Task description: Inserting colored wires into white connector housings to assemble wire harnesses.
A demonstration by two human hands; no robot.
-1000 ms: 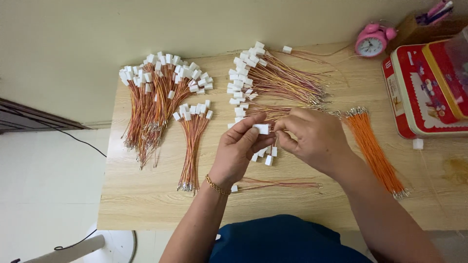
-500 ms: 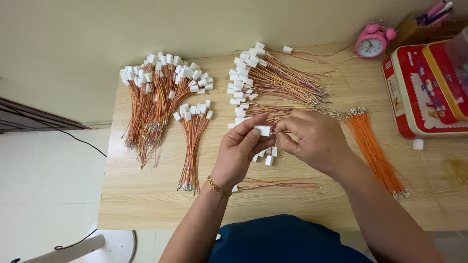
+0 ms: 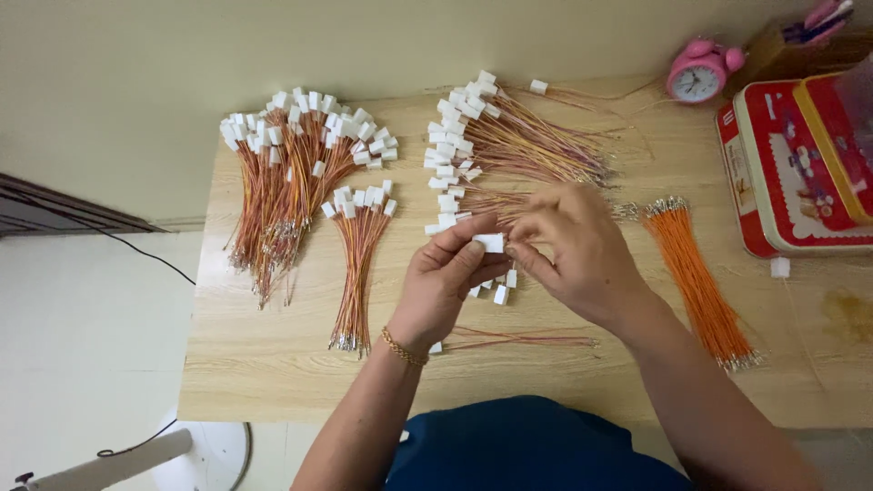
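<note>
I am pinching a small white connector (image 3: pixel 489 242) between both hands, left hand (image 3: pixel 446 286) and right hand (image 3: pixel 577 250), over the counter's (image 3: pixel 273 364) middle, probably seating a wire, which needs steady alignment next.

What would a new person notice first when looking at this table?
Both hands, left hand and right hand, meet at the table's middle, pinching one white connector. Behind them lie fans of wire bundles with white plugs, and loose orange wires on the right.
</note>
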